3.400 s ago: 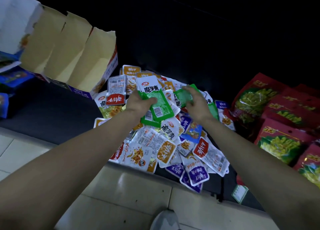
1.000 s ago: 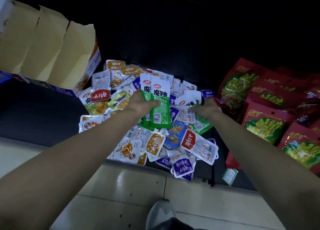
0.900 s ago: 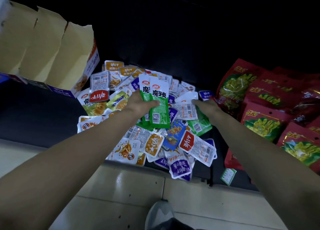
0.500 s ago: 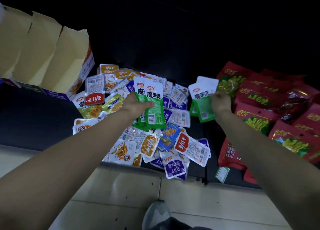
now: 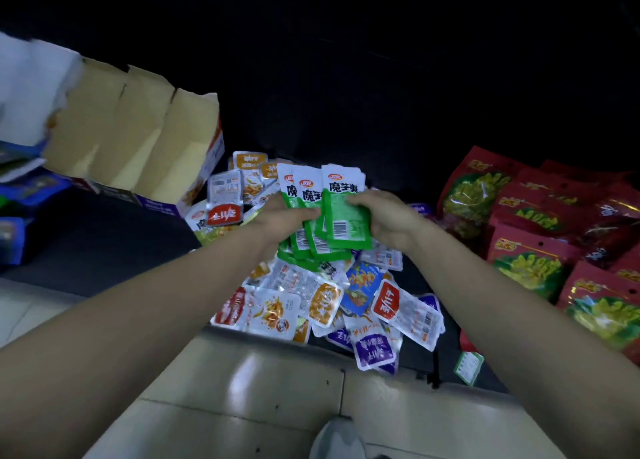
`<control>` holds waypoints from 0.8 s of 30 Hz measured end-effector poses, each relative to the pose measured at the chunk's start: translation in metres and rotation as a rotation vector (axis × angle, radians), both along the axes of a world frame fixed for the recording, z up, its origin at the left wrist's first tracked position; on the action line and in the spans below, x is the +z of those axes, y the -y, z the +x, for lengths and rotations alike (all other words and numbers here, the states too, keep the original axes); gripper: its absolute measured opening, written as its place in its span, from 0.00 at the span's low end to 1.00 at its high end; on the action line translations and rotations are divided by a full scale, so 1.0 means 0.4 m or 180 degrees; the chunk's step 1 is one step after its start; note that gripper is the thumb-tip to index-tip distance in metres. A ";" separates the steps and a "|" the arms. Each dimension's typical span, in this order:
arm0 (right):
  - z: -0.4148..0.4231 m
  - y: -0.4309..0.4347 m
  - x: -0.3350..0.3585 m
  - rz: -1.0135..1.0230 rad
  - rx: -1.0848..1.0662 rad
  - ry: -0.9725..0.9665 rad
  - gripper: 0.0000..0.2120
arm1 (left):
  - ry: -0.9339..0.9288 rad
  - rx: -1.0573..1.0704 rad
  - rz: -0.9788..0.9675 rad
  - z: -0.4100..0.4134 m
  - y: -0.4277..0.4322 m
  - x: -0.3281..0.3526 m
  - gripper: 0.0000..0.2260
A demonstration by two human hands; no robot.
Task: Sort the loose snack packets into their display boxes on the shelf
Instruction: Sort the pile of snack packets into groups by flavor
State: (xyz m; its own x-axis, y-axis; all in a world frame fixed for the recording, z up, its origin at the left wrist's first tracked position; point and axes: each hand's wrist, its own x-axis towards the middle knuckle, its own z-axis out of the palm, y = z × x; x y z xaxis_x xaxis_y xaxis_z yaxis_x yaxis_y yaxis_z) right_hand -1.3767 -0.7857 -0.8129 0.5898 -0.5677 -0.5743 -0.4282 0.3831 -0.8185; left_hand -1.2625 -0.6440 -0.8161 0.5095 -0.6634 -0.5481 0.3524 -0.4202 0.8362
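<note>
Green and white foil snack packets (image 5: 332, 216), each with a white top bearing black characters and a green lower half with a barcode, are fanned in a bunch between both hands above the shelf. The left hand (image 5: 277, 223) grips the bunch from the left, its thumb laid across the green fronts and its fingers curled behind. The right hand (image 5: 388, 216) holds the frontmost packet at its right edge, fingertips curled over the packet's face, pressing it onto the fan. The two hands nearly meet across the packets.

Beneath them lies a heap of loose small foil packets (image 5: 311, 303) in orange, purple, blue, red and silver, spread over the dark shelf (image 5: 86, 237) and reaching its front lip. To the left of the heap stands an open cardboard display box (image 5: 131, 140) with torn tan flaps raised, its printed corner touching the heap's edge. At the far left are blurred blue packages (image 5: 14, 237). On the right, large red bags with a green and yellow picture (image 5: 533, 258) stand in overlapping rows, close beside the heap. A small green label (image 5: 468, 367) hangs at the shelf's front edge. Pale glossy floor tiles (image 5: 259, 389) fill the foreground, with the toe of a grey shoe (image 5: 337, 438) at the bottom.
</note>
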 end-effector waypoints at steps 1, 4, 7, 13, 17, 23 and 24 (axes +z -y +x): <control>0.023 -0.023 0.002 -0.0054 0.0176 0.0101 0.07 | -0.0041 0.0066 -0.0003 0.014 -0.020 0.018 0.30; 0.088 -0.100 0.023 -0.0310 0.0391 0.0384 0.13 | -0.0038 0.0054 0.0029 0.091 -0.071 0.014 0.43; 0.147 -0.162 0.041 -0.0125 0.0541 0.0703 0.21 | 0.0012 0.0147 -0.0112 0.124 -0.134 0.082 0.18; 0.264 -0.324 0.074 0.0450 0.1291 0.1024 0.23 | 0.0193 0.0488 -0.0029 0.218 -0.282 0.113 0.14; 0.368 -0.436 0.057 0.0172 0.1496 0.0837 0.19 | 0.0650 0.0771 0.0430 0.301 -0.421 0.077 0.28; 0.509 -0.564 -0.007 -0.0626 0.2088 0.0089 0.10 | 0.2609 0.0246 0.2069 0.421 -0.674 -0.010 0.18; 0.527 -0.582 -0.023 -0.0717 0.2181 -0.0041 0.09 | 0.2716 0.0239 0.2164 0.432 -0.712 -0.035 0.17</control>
State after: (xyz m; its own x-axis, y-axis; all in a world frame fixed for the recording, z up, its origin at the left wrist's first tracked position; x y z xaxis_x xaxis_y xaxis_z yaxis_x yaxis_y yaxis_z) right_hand -1.1660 -0.5530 -0.8222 0.8497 -0.1780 -0.4963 -0.5220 -0.1525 -0.8392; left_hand -1.0899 -0.3593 -0.8302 0.9221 -0.3071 -0.2354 -0.1889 -0.8882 0.4188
